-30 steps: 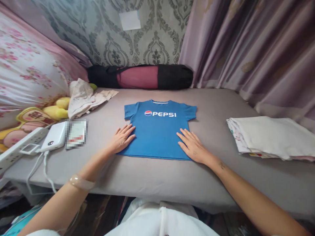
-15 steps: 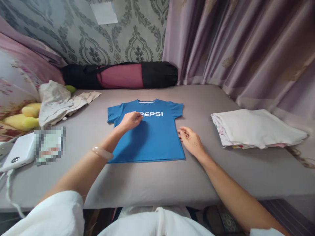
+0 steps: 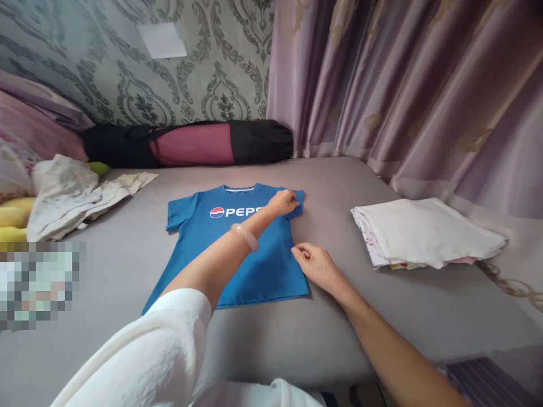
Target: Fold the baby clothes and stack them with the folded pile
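L hand (image 3: pixel 282 203) sits on top of the far sleeve (image 3: pixel 298 198) of the blue Pepsi tee (image 3: pixel 271 265), reaching across the body, fingers together; can't tell if they're pinching the cloth. Pale bangle (image 3: pixel 245 236) on L wrist, white sleeve (image 3: pixel 148 350) up the arm. R hand (image 3: pixel 314 264) is loosely open, fingers apart, fingertips (image 3: pixel 296 250) at the tee's side edge, w/ palm off the cloth.

Tee lies flat, face up, collar away from the person, approx. mid-surface on a grey mattress (image 3: pixel 339 333). To the R, just past the tee, a folded white cloth stack (image 3: pixel 424 232). To the L, crumpled beige cloth (image 3: pixel 63 200) beside yellow plush (image 3: pixel 12 217); pixelated item (image 3: pixel 38 285) nearer the person.

Along the back edge, a black-and-pink roll bag (image 3: pixel 186 144). Behind it, grey damask wallpaper (image 3: pixel 127 73) w/ white paper (image 3: pixel 162 40) stuck on. Mauve curtain (image 3: pixel 382 85) hangs R; pink bedding (image 3: pixel 34 124) piled far L.
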Motion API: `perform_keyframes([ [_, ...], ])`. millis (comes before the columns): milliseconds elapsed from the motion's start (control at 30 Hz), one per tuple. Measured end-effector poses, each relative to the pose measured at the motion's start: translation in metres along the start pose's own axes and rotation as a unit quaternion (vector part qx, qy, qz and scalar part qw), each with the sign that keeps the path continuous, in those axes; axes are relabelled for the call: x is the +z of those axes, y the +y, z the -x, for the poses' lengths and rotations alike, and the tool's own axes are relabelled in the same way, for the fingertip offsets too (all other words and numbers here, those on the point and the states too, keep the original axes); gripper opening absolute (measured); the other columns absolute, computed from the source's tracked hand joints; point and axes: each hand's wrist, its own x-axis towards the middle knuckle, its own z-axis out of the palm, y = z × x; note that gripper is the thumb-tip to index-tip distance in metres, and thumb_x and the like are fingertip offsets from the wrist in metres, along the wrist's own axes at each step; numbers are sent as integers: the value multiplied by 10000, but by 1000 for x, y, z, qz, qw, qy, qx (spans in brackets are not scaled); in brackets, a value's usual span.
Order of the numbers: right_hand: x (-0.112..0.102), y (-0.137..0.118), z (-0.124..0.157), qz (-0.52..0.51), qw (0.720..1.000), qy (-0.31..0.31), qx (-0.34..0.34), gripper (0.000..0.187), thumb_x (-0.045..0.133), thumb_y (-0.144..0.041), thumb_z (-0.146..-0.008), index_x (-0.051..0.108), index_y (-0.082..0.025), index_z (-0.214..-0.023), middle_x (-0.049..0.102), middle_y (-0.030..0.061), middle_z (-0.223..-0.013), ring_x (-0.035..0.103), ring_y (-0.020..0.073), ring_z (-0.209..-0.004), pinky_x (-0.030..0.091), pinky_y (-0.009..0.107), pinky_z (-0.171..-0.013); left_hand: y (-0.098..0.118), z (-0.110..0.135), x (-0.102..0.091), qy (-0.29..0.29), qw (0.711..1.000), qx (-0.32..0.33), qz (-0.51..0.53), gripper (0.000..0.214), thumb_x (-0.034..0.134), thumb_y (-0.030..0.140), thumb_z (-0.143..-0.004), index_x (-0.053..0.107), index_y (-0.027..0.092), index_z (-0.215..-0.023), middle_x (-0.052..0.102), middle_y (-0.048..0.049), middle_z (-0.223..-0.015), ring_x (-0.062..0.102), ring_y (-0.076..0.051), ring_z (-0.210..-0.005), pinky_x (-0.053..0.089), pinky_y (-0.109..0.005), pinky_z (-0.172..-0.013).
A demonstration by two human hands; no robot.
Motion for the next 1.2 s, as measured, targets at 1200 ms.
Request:
perform_keyframes([
  [1200,-1,-5,20,19,995,-79,-55,341,508,-291,-872,594,-194,-1187,625,-11,-744,539,129,-623,353,225,-571,-9,-36,-5,44,940,-198,276,144,580,117,-812,541,157,-680,527,12,-515,616,-137,-549,550,-264,-641],
])
